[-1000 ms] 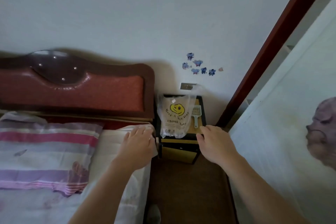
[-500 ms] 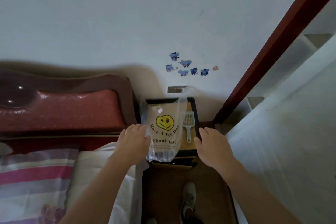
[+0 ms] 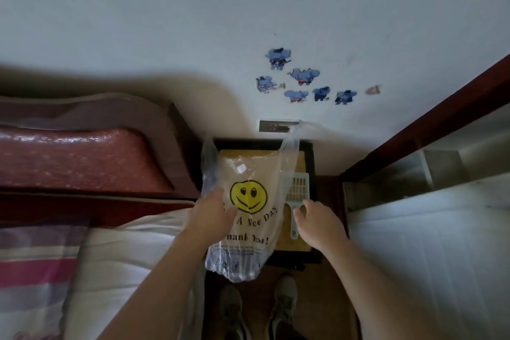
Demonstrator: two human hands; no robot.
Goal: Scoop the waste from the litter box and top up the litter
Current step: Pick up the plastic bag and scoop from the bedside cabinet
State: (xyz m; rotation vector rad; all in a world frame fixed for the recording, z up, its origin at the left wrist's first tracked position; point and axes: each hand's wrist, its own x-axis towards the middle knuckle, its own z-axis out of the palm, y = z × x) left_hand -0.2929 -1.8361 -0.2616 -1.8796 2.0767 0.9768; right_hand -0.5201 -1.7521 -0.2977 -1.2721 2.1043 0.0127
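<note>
Head view looks down on our two bare arms reaching toward a small black-framed bedside stand [image 3: 313, 163] with a yellowish wooden top, set in the gap between the bed and the white door panel [image 3: 430, 251].

Our left hand [image 3: 211, 214] presses against the left side of a clear plastic carrier bag [image 3: 248, 201] printed with a yellow smiley face and black lettering; the fingers lie over the film, but we cannot tell whether they actually pinch it. The bag drapes over the stand's top and hangs past its front edge. One handle loop of the bag stretches up toward a small metal wall plate [image 3: 278, 125].

Our right hand [image 3: 317, 219] is spread loosely, fingers apart and gripping nothing, with its fingertips just beside the handle of a pale slotted plastic litter scoop [image 3: 296, 190]. The scoop lies flat on the right part of the stand's top, its slotted head pointing toward the wall and partly under the bag's edge.

To the left sit a padded red headboard [image 3: 82, 157] with a dark wooden frame, a white bedsheet [image 3: 124, 251] and a pink-striped pillow [image 3: 33, 270]. Blue cartoon stickers [image 3: 303, 77] dot the white wall. Two grey shoes [image 3: 285, 301] stand on the brown floor below the stand.
</note>
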